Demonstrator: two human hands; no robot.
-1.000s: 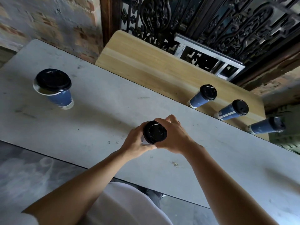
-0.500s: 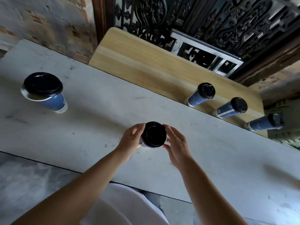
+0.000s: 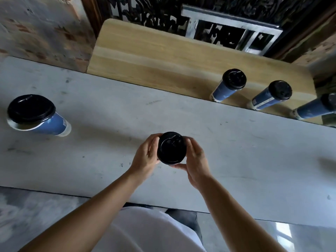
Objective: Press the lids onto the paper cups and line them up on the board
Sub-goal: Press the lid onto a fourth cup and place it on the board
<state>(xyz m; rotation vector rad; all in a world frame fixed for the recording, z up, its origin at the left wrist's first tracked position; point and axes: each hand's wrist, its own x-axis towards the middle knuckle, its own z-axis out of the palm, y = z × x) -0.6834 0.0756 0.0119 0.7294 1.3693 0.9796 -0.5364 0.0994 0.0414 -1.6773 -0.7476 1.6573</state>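
A paper cup with a black lid (image 3: 171,147) stands on the grey table (image 3: 236,148) in front of me; only its lid shows from above. My left hand (image 3: 145,157) cups its left side and my right hand (image 3: 195,160) its right side, thumb under the near rim. Three blue cups with black lids stand in a row on the wooden board (image 3: 154,57): one (image 3: 229,86), a second (image 3: 272,96) and a third (image 3: 316,106) at the right edge. Far left on the table stands another blue cup (image 3: 39,117) with a lid sitting loosely askew.
A brick wall (image 3: 41,30) rises behind the table at the left. Dark carved ironwork (image 3: 227,19) with a metal frame stands behind the board. The table's near edge runs just above my white shirt (image 3: 145,231).
My right hand came off the top of the lid and moved to the cup's right side. Both hands now wrap the cup from the sides. The view shifted slightly.
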